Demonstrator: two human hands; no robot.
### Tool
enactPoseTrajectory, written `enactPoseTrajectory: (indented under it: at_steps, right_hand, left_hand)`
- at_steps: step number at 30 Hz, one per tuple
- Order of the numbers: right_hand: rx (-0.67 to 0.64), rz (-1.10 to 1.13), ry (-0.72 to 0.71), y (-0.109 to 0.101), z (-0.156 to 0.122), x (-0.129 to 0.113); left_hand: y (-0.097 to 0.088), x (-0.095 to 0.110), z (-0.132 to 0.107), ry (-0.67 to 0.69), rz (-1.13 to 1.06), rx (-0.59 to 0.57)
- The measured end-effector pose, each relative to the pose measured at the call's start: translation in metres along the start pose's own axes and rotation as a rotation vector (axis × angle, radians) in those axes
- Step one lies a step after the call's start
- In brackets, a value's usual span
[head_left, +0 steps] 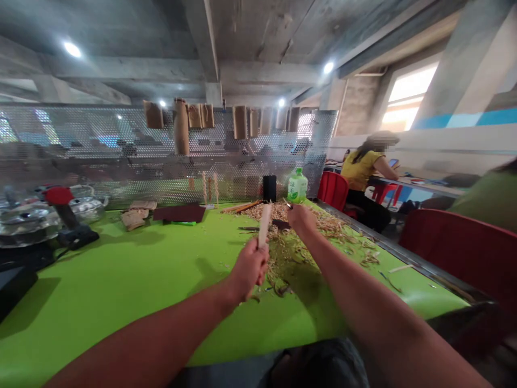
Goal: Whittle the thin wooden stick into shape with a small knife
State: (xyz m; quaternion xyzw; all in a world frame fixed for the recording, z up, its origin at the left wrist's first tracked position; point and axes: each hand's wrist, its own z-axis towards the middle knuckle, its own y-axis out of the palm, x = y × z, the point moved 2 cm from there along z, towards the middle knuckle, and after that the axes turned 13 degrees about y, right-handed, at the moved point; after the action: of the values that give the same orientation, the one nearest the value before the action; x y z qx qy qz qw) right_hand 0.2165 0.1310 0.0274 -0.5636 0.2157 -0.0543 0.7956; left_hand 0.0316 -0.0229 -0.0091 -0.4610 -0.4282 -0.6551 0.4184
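Observation:
My left hand (251, 268) is closed round the lower end of a pale wooden stick (264, 223), which points up and slightly to the right. Farther off, over the wood shavings (331, 223), my right hand (302, 218) is closed. A short dark, shiny tip (288, 205) pokes out on its left side; the rest of that thing is hidden in the fingers. Between the hands, a dark-handled tool (280, 224) lies among the shavings, and a slim dark blade (248, 229) shows left of the stick.
A green-tinted bottle (298, 186) and a black block (269, 188) stand at the back of the green tabletop (133, 285). To the left are a red-and-black power tool (67, 213), metal pots (30, 221) and dark sandpaper-like sheets (180, 213). A person in yellow (365, 170) sits at the right.

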Motion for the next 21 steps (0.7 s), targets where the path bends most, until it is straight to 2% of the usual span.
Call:
enactPoseTrajectory:
  at_steps: [2,5,11,17,21]
  right_hand:
    - [0.018,0.085,-0.032,0.003,-0.012,-0.015]
    - [-0.007,0.115,-0.162,0.007,-0.038,-0.039]
    - [-0.059,0.029,-0.374,0.004,-0.073,-0.056]
    - [-0.004,0.012,-0.415,0.004,-0.077,-0.058]
    - [0.039,-0.024,-0.433,0.006,-0.075,-0.056]
  left_hand:
    - [-0.020,0.004,0.019,-0.018,-0.063,0.120]
    - [-0.035,0.003,0.035,0.035,-0.101,0.179]
    - [-0.033,0.004,0.035,0.141,-0.016,0.142]
    - [-0.032,0.008,0.032,0.110,0.118,0.137]
    - [-0.027,0.008,0.030,0.099,0.212,0.198]
